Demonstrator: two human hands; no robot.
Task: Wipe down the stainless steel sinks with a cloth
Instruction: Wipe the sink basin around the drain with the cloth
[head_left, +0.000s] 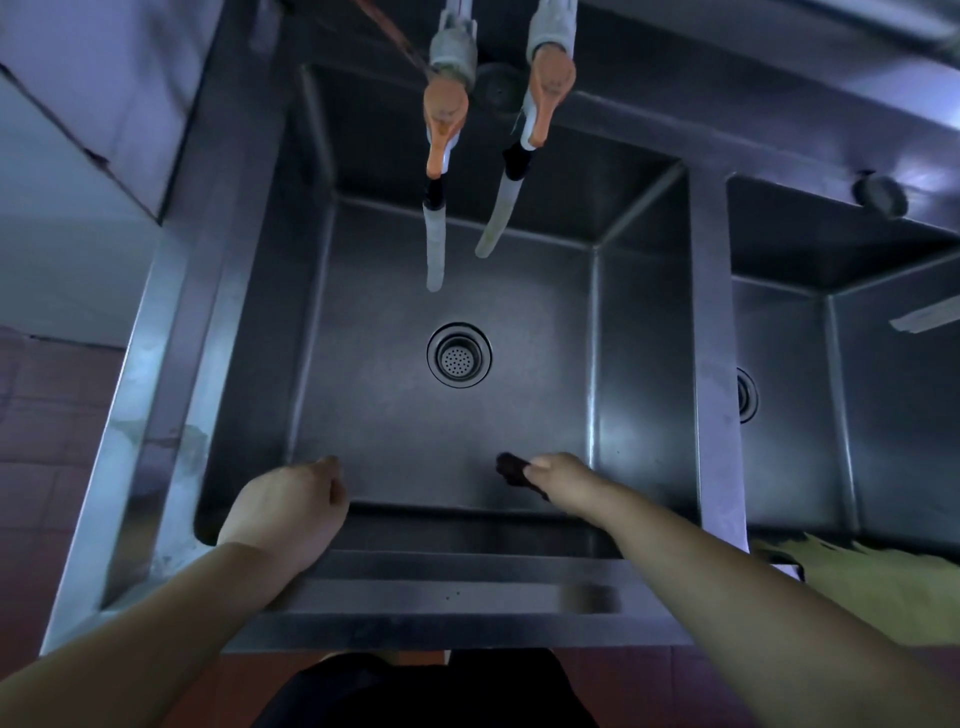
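Low by near sink (644, 322) wall: right hand (558, 475) grips dark cloth (511, 467); left hand (296, 506) curled, empty.

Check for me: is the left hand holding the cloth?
No, the dark cloth is in the right hand; the left hand holds nothing.

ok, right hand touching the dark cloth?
Touching. Head view: right hand grips the dark cloth, which sticks out past the fingertips inside the left sink.

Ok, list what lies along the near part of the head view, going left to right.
Floor tiles → sink rim → left hand → dark cloth → right hand → divider → yellow cloth.
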